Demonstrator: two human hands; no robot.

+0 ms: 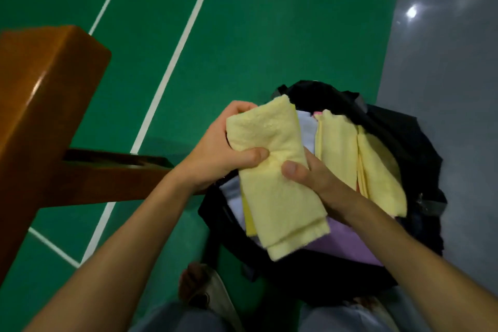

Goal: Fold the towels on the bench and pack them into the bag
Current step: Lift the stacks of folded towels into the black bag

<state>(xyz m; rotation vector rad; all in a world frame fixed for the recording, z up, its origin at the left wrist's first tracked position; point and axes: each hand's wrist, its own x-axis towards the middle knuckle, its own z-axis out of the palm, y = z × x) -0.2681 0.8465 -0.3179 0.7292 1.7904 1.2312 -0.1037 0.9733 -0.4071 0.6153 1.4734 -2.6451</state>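
I hold a folded pale yellow towel (275, 178) over the open black bag (404, 140) on the floor. My left hand (223, 148) grips the towel's upper part, thumb on top. My right hand (315, 178) pinches its right edge, thumb on the cloth. Inside the bag lie more folded towels: two yellow ones (361, 162) at the right, a white one (307, 129) behind and a purple one (347, 245) below. The wooden bench (40, 94) stands at the left; no towel shows on the part in view.
Green court floor (242, 35) with white lines lies ahead and to the left. Grey floor (444, 62) runs along the right side. My feet in sandals (199, 288) stand just below the bag.
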